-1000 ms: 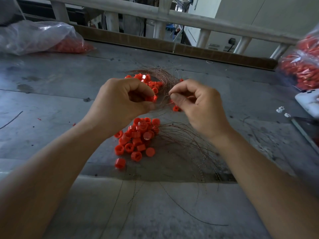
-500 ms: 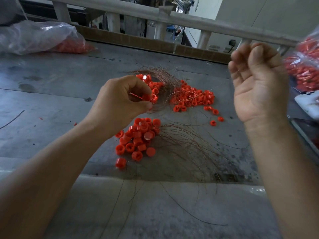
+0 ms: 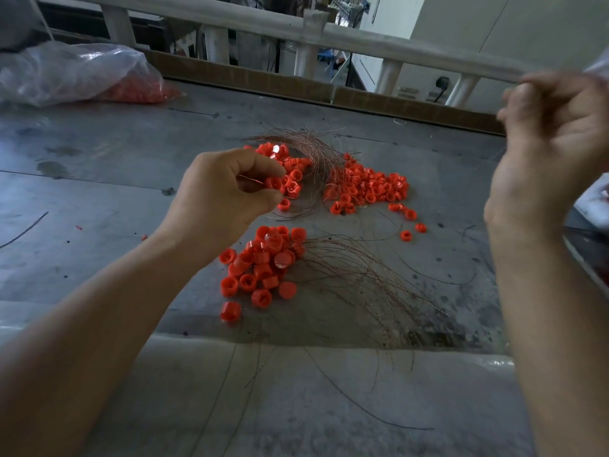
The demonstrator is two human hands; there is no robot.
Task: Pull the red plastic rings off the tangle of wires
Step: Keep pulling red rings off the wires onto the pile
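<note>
left hand (image 3: pixel 230 192) is pinching a red ring (image 3: pixel 273 183) over the table (image 3: pixel 99 192) | right hand (image 3: pixel 547 153) is hovering raised, fingers curled, blurred, grip impossible to tell | wire tangle (image 3: pixel 318 153) is lying among loose rings (image 3: pixel 365 189)

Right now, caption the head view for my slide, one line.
Left hand pinches a red ring beside the wire tangle; right hand raised to the side, fingers curled.

Open table (image 3: pixel 85 179) lies left of the red rings (image 3: pixel 260 268) — wires (image 3: pixel 362 275) sprawl right, plastic bag (image 3: pixel 66 74) far left.
</note>
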